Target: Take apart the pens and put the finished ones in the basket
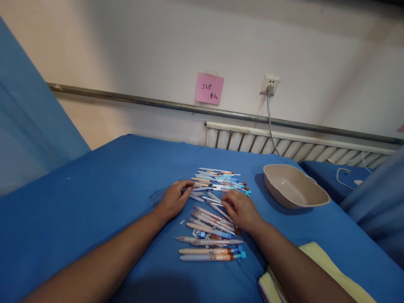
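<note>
A blue cloth covers the table. On its right side stands a beige oval dish, with nothing in it. At the near right edge lies a yellow pad, partly cut off. On the far wall a pink sticky note carries handwriting, and to its right is a white socket with a grey cable hanging down. A metal rail runs along the wall; below it, further right, sits a white radiator. A blue curtain fills the left edge.
</note>
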The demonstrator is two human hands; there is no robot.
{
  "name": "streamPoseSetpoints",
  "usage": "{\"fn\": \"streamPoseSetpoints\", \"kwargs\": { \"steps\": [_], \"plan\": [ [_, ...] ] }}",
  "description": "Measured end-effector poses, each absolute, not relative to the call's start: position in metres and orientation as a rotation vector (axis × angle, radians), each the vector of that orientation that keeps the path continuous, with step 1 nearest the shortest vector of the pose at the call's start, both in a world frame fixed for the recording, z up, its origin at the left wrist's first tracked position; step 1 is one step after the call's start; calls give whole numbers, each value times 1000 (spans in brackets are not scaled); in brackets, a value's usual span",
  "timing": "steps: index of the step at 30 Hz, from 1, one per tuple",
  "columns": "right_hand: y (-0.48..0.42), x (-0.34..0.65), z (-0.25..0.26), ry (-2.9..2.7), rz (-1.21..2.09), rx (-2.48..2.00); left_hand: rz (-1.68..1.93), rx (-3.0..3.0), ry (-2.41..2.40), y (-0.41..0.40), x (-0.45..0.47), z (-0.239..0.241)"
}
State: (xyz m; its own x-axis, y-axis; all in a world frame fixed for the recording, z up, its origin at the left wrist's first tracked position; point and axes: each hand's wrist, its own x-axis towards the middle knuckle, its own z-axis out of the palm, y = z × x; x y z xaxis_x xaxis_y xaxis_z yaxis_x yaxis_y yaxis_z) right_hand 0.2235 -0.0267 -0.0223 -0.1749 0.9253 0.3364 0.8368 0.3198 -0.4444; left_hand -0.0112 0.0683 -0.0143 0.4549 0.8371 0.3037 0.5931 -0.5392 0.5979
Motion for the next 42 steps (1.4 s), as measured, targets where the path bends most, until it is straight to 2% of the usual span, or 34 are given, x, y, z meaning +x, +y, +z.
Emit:
{"fn": "streamPoseSetpoints", "kwargs": {
  "steps": [5,9,21,32,42],
  "plan": [
    [-31,222,-19,-2119,270,-1608,826,2321,1238,70,-14,-17],
    [-33,220,-20,-2185,342,-1633,669,2459,1153,71,-15,-17],
    [-27,223,-25,-2240,227,-1633,493,2503,1086,79,-30,-7],
    [-28,221,-22,-2140,198,-1688,623,2500,1127,85,-35,-9],
    [-37,215,-12,-2311,245,-1754,566,2597,888,77,-30,-13]
  ]
}}
